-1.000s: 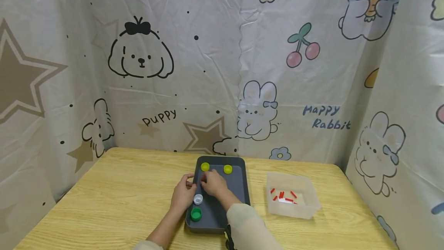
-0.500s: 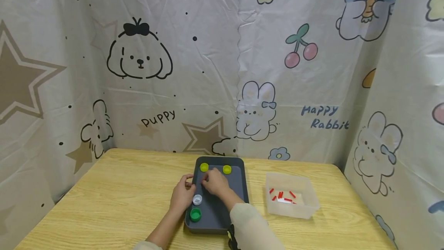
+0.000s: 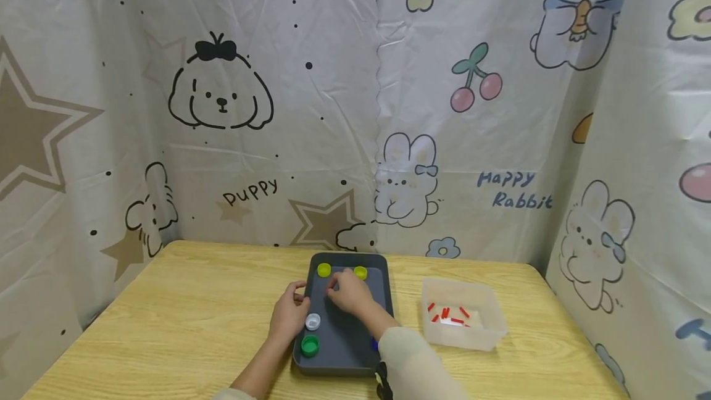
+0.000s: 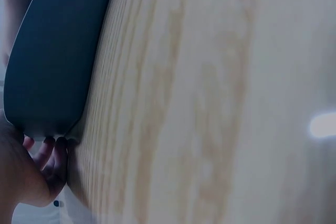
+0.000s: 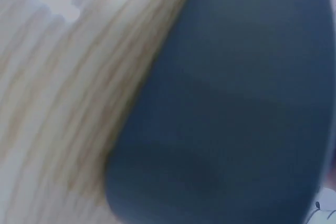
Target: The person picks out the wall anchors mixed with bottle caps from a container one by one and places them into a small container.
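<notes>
A dark grey tray (image 3: 347, 354) lies on the table. Within it are two yellow caps (image 3: 324, 270) at the far end, a white cap (image 3: 313, 321) on the left side and a green cap (image 3: 310, 345) at the near left corner. My right hand (image 3: 350, 292) reaches over the tray and pinches a small red stick (image 3: 329, 291), mostly covered by the fingers. My left hand (image 3: 289, 313) rests at the tray's left edge; in the left wrist view its fingers (image 4: 55, 166) touch the outer wall. A blue thing (image 3: 375, 344) peeks out beside the right sleeve.
To the tray's right, a translucent plastic box (image 3: 463, 338) holds several red sticks (image 3: 464, 312) and a white piece. The wooden table (image 3: 211, 301) meets a printed cloth (image 3: 328, 141) at the back and sides.
My right hand has shifted slightly rightward over the tray, still pinching, and a blue thing shows beside its sleeve. The left hand stays at the tray edge. The head view has shifted slightly.
</notes>
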The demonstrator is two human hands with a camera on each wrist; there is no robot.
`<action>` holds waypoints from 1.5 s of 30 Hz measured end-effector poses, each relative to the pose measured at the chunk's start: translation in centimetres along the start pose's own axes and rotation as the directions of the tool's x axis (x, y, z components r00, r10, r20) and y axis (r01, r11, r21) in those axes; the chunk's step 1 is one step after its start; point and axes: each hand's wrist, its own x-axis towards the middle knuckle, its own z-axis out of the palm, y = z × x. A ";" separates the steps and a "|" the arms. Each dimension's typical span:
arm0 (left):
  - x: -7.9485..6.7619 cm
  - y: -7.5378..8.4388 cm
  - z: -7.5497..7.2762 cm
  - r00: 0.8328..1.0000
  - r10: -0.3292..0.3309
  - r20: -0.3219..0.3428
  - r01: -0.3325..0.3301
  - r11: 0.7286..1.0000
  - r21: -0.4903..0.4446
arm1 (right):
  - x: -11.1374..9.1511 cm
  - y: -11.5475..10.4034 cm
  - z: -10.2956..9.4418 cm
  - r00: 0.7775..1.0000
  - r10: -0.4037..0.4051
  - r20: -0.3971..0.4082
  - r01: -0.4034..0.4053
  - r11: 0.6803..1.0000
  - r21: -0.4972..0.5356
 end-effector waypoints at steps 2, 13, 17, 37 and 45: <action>0.0 0.0 0.0 1.000 0.001 -0.001 -0.001 1.000 0.002 | -0.1 0.1 -0.4 1.000 0.003 0.006 -0.003 1.000 0.002; 0.2 -0.1 0.2 1.000 -0.003 -0.017 0.003 1.000 0.017 | -1.5 0.5 -2.2 0.999 -0.051 -0.015 0.051 0.999 -0.003; 0.2 -0.1 0.1 1.000 -0.009 -0.016 0.009 1.000 0.013 | -1.9 1.0 -2.8 0.997 -0.068 -0.026 0.068 0.998 -0.005; 0.0 -0.1 -0.2 1.000 0.005 0.006 -0.005 1.000 0.006 | -3.7 2.5 -5.8 0.986 -0.160 -0.048 0.158 0.987 -0.043; 0.0 -0.1 0.0 1.000 0.005 -0.001 -0.005 1.000 0.006 | -4.4 2.7 -6.3 0.984 -0.175 -0.042 0.173 0.984 -0.051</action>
